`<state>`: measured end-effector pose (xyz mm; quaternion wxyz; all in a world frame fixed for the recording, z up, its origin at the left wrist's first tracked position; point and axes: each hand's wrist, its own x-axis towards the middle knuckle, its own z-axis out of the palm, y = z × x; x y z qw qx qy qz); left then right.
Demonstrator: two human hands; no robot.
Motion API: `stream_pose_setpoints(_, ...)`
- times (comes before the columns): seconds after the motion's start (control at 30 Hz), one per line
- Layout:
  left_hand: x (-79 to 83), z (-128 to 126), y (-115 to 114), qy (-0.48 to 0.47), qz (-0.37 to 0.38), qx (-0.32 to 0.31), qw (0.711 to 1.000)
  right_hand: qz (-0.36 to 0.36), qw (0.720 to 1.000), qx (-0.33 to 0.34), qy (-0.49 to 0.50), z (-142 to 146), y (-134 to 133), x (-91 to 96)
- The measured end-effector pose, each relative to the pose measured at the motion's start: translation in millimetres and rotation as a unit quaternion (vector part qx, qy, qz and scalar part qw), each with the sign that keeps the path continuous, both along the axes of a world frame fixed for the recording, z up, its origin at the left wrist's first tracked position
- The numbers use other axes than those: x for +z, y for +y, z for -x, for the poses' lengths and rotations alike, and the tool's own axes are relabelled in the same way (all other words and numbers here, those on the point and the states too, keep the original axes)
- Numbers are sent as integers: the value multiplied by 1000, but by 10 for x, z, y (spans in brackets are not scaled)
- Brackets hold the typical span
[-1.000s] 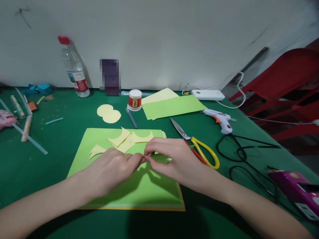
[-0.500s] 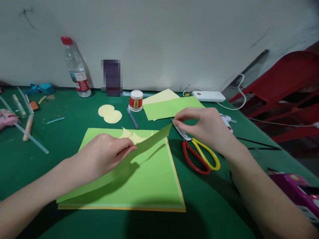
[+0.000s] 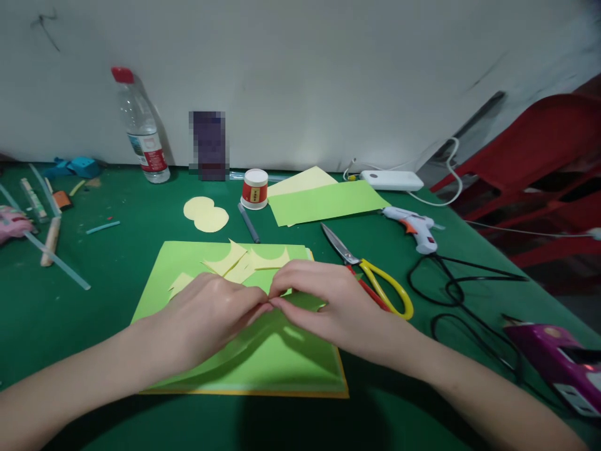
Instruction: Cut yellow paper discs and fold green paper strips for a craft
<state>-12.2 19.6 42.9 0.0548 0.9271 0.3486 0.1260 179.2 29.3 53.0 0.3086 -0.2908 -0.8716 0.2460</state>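
My left hand (image 3: 201,322) and my right hand (image 3: 326,304) meet over the middle of a stack of green paper (image 3: 300,360). Both pinch the lifted edge of a green paper sheet (image 3: 225,358), fingertips nearly touching. That sheet bows above the stack; my hands hide part of its edge. Pale yellow paper scraps (image 3: 241,269) with curved cut-outs lie behind my fingers, on the stack. Beside my right hand rest scissors (image 3: 347,252) with one red and one yellow handle, the red one partly covered. Farther back lies a rounded, double-lobed yellow paper shape (image 3: 209,218).
A grey pen (image 3: 248,223) lies near a red-and-white tub (image 3: 255,188). Behind are green paper (image 3: 328,202), a bottle (image 3: 148,144) and a white power strip (image 3: 392,180). At right are a glue gun (image 3: 416,227), black cable (image 3: 451,285) and purple device (image 3: 554,360).
My right hand has come left and down from the sheet's far right corner to beside my left hand. The glue gun and yellow scraps show more fully.
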Motion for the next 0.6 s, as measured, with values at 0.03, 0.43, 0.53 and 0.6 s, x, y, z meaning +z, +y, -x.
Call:
stream_pose_setpoints(0.03,-16,1,-10,4,12,-4,1000,1,1000,-1,-4,-3,0,1)
stream_pose_setpoints(0.43,248,183,240,-5,48,75,996,-25,970,-208,-124,-556,623,119)
stream_pose_setpoints(0.53,217,183,275,3,51,83,995,-67,947,-281,-137,-609,688,111)
stream_pose_setpoints(0.6,192,159,267,-10,56,71,996,-94,960,-240,-106,-542,594,127)
